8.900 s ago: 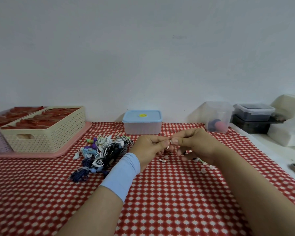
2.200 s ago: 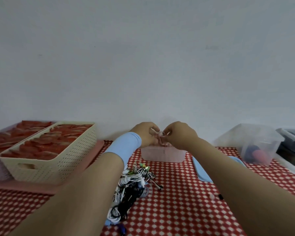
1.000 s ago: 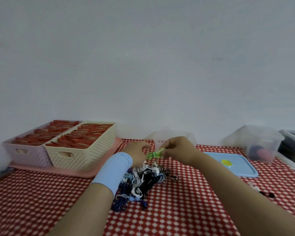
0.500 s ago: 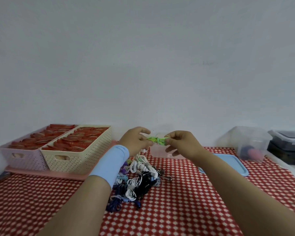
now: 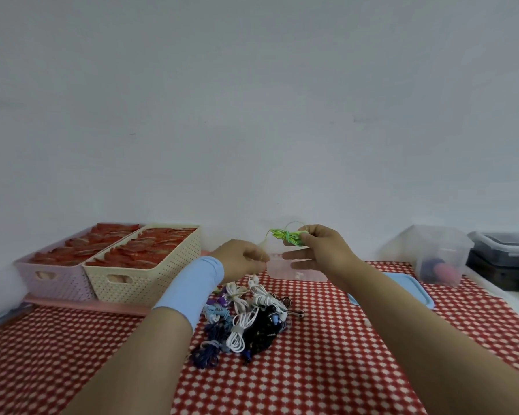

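Above the far side of the table (image 5: 312,372), both hands are raised in front of a white wall (image 5: 252,115). The right hand (image 5: 321,250) is the higher one. Its thumb and forefinger close their grip on the cord (image 5: 286,236), a small green wound bundle held in the air, clear of the table. The lower fingers (image 5: 297,265) stretch loosely to the left. One thin loop of the cord arcs above the bundle.

The left hand (image 5: 243,260) sits lower and just to the left, with its back to the camera and its fingers curled. Its grip is narrow and pinches a thin loose end that runs down from the bundle to its fingertips. The two hands are close but do not touch. A blue wristband (image 5: 192,286) covers the left forearm.

There are two hands and one green cord. Below them on the red checked cloth lies one pile (image 5: 246,320) of wound cords in white, black, blue and purple; they overlap too much to count. Behind the hands stands one clear box (image 5: 300,272) with its top open, and one blue lid (image 5: 414,287) lies flat to its right. At the left, two baskets stand side by side on one pink tray (image 5: 87,305): a cream basket (image 5: 150,274) and a pink basket (image 5: 54,278), both filled with red items. At the right are one clear tub (image 5: 432,250) and a stack of two dark bins (image 5: 505,259).
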`<state>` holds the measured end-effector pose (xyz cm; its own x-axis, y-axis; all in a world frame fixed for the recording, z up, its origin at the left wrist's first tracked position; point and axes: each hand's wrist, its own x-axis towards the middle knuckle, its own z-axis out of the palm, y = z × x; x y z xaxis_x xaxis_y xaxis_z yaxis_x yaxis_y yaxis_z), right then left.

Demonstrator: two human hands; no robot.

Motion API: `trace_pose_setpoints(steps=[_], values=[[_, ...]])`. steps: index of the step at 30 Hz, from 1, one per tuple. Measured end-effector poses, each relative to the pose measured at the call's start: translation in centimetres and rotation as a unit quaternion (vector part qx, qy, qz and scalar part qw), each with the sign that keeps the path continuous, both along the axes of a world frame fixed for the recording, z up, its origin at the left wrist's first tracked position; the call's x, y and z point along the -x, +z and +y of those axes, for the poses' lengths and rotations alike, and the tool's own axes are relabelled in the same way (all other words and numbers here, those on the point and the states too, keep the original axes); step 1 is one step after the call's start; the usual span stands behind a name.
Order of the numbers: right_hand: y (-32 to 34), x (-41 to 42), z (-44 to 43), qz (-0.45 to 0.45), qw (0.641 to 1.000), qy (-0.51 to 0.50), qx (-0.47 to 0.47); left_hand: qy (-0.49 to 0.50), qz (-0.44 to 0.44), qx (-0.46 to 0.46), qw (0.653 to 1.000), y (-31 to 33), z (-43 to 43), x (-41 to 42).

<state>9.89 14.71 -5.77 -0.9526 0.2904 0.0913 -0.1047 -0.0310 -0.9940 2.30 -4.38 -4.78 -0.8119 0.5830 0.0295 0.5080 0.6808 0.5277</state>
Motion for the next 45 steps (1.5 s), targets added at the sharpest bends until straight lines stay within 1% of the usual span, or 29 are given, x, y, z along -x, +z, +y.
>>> trace_pose_setpoints(steps=[2, 4, 5, 7, 8, 9, 12, 13, 15, 17, 20, 23, 25, 26, 27, 28, 29, 30, 31, 34, 36, 38, 39, 43, 45], values=[[0.3, 0.1, -0.2, 0.004, 1.000, -0.005, 0.006, -0.001, 0.029, -0.063, 0.998, 0.4, -0.1, -0.3], [0.4, 0.1, -0.2, 0.005, 1.000, -0.010, -0.015, 0.009, 0.024, -0.142, 0.989, 0.9, 0.0, -0.5], [0.4, 0.0, -0.1, 0.000, 0.999, -0.011, -0.036, 0.019, 0.002, -0.203, 0.979, 1.2, 0.1, -0.7], [0.3, -0.3, 0.1, -0.021, 0.996, -0.006, -0.088, 0.033, -0.072, -0.320, 0.944, 2.0, 0.4, -1.2], [0.3, -0.5, 0.3, -0.033, 0.993, -0.002, -0.117, 0.028, -0.111, -0.348, 0.930, 2.4, 0.7, -1.6], [0.4, -0.8, 0.6, -0.045, 0.988, 0.000, -0.147, 0.016, -0.141, -0.344, 0.928, 2.7, 1.0, -2.0], [0.6, -2.1, 2.2, -0.087, 0.973, -0.006, -0.212, -0.040, -0.166, -0.222, 0.960, 2.2, 2.6, -3.8], [0.6, -2.6, 2.8, -0.109, 0.967, -0.006, -0.231, -0.054, -0.175, -0.200, 0.963, 1.6, 3.3, -4.3], [0.4, -4.0, 4.3, -0.159, 0.947, 0.001, -0.279, -0.073, -0.208, -0.193, 0.956, 0.5, 5.0, -5.4], [0.1, -5.5, 5.6, -0.200, 0.930, 0.011, -0.308, -0.099, -0.221, -0.174, 0.955, -0.4, 6.7, -6.5], [-0.7, -7.5, 7.4, -0.229, 0.923, 0.017, -0.308, -0.130, -0.179, -0.082, 0.972, -1.2, 8.5, -7.5], [-1.5, -9.0, 8.6, -0.243, 0.917, 0.047, -0.314, -0.093, -0.115, 0.050, 0.988, -1.8, 9.4, -7.3], [-2.0, -9.5, 9.1, -0.247, 0.914, 0.058, -0.315, -0.064, -0.021, 0.147, 0.987, -2.2, 9.8, -7.3], [-2.1, -9.6, 9.3, -0.248, 0.912, 0.060, -0.322, -0.053, 0.032, 0.163, 0.985, -2.4, 10.1, -7.5], [-2.3, -9.7, 9.5, -0.246, 0.909, 0.061, -0.332, -0.044, 0.066, 0.144, 0.986, -2.7, 10.5, -7.8], [-2.4, -9.7, 9.7, -0.243, 0.904, 0.061, -0.345, -0.040, 0.075, 0.098, 0.992, -2.8, 10.9, -8.3], [-2.5, -9.7, 9.9, -0.239, 0.899, 0.059, -0.361, -0.049, 0.073, 0.050, 0.995, -3.1, 11.4, -8.7], [-2.5, -9.7, 10.1, -0.237, 0.894, 0.056, -0.375, -0.069, 0.065, 0.023, 0.995, -3.3, 11.9, -9.2], [-2.5, -9.8, 10.2, -0.235, 0.891, 0.054, -0.385, -0.094, 0.048, 0.019, 0.994, -3.7, 12.4, -9.5], [-2.6, -10.1, 10.7, -0.226, 0.885, 0.045, -0.404, -0.143, 0.006, 0.063, 0.988, -5.1, 13.4, -10.2], [-2.7, -10.3, 11.4, -0.224, 0.883, 0.030, -0.412, -0.139, -0.001, 0.075, 0.988, -6.1, 13.3, -9.9], [-2.8, -10.7, 12.5, -0.221, 0.877, 0.011, -0.427, -0.122, -0.018, 0.067, 0.990, -6.5, 13.1, -9.2], [-2.8, -10.9, 13.1, -0.221, 0.870, 0.001, -0.442, -0.119, -0.019, 0.076, 0.990, -6.4, 12.9, -9.0], [-3.4, -11.4, 14.6, -0.261, 0.821, -0.017, -0.508, -0.131, 0.001, 0.184, 0.974, -5.0, 12.6, -8.4], [-3.9, -11.4, 15.0, -0.286, 0.799, -0.012, -0.528, -0.130, -0.003, 0.201, 0.971, -4.7, 12.8, -8.4]])
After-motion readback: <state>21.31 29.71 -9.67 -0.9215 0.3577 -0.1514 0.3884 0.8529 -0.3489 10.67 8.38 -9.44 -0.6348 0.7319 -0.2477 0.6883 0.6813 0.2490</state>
